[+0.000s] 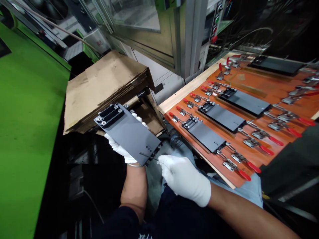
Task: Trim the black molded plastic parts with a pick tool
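My left hand (118, 148), in a white glove, supports a flat grey panel (131, 131) from below. Its fingertips show past the panel's far edge, and its palm is hidden underneath. The panel is tilted, with a black bracket-like end and metal bushings at its upper left, and a few small round holes near its lower right. In my gloved right hand (185, 177) the fingers are closed on a thin dark rod-like tool (149, 156). The tool's tip lies over the panel's near right corner, beside the holes; whether it touches the surface I cannot tell.
To the right, an orange board (204, 136) carries several similar panels (205, 134) between red-handled toggle clamps (243, 162). Stacked cardboard (107, 79) stands behind my left hand. A green machine (27, 126) rises at left, and a metal-framed machine door (149, 36) at the back.
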A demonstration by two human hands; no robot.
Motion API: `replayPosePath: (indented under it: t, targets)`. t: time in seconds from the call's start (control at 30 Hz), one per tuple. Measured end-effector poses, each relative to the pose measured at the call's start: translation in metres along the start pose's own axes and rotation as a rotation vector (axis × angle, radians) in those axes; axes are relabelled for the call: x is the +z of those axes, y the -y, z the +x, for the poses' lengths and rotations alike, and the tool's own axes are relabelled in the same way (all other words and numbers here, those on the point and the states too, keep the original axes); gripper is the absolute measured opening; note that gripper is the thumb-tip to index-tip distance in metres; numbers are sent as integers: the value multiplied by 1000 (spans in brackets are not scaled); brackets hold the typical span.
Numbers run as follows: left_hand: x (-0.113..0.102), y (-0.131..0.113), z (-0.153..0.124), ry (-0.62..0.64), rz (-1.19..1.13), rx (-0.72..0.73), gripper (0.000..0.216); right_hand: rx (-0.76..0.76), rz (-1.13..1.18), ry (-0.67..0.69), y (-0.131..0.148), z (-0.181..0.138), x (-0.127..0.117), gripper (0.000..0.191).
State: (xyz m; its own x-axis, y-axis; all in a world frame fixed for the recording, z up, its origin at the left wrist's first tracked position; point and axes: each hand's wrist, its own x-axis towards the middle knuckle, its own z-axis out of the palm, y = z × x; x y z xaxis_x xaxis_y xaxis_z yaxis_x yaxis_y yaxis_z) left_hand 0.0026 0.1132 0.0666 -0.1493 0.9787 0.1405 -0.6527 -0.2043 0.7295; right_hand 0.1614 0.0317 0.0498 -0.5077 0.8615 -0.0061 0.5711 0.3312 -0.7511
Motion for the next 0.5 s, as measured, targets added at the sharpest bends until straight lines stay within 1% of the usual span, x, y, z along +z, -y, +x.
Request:
replayPosePath:
  t: [0.1,0.2,0.27,0.4,0.5]
  targets:
    - [-2,0,2,21,-49,58,62,-26,-86,31,0,-1,2,15]
    - [-5,0,1,37,-65,71,63,-83,-41,61,-1,-2,5,13]
    - [-7,-1,0,50,-61,67,62,-102,23,54,-2,-2,6,13]
    - [-11,-1,-1,26,-42,62,62,-71,81,0,-3,0,11,20]
    - [-10,0,-1,7,-69,67,58,-61,31,28,0,4,10,18]
